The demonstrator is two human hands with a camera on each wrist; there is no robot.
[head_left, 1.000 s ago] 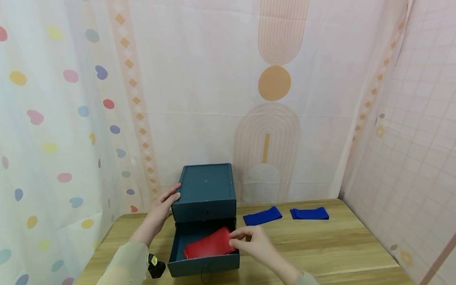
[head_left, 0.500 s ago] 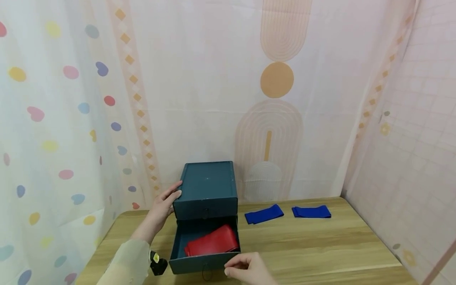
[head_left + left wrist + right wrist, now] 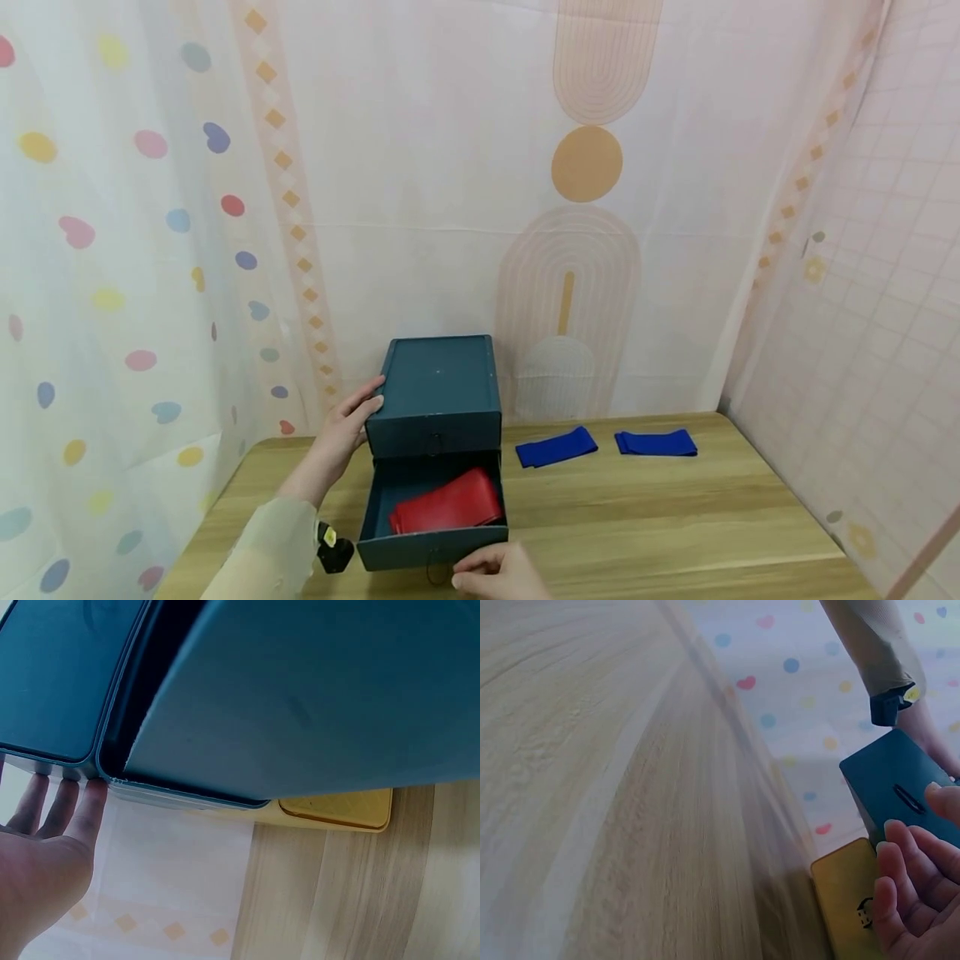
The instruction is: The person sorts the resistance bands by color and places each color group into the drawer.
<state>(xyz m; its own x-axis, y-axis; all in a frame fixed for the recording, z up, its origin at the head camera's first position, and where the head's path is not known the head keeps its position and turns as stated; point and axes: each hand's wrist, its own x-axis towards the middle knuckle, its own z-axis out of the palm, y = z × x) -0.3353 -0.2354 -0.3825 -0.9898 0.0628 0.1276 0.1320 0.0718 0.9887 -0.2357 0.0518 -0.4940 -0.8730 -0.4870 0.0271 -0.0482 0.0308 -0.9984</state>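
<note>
A dark teal drawer box (image 3: pixel 438 379) stands on the table, its lower drawer (image 3: pixel 401 552) pulled out. Inside lies a folded red piece of material (image 3: pixel 447 504), flat and slightly fanned at one end. My left hand (image 3: pixel 337 437) rests against the box's left side; in the left wrist view its fingertips (image 3: pixel 91 796) press straight on the wall. At the drawer's front is my right hand (image 3: pixel 504 573), beside the ring pull (image 3: pixel 909 799). The right wrist view has its thumb apart from loosely bent fingers, nothing between them.
Two folded blue strips (image 3: pixel 557 447) lie on the wooden table (image 3: pixel 637 517), right of the box. Beneath the teal drawer sits a yellow drawer (image 3: pixel 844 889) with a dark pull. A black device (image 3: pixel 335 554) hangs at the left wrist. Patterned curtains (image 3: pixel 420 208) stand behind.
My right hand has left the red material and come down and left to the drawer's front, near the ring pull. My left hand stays on the box; the view has tilted slightly.
</note>
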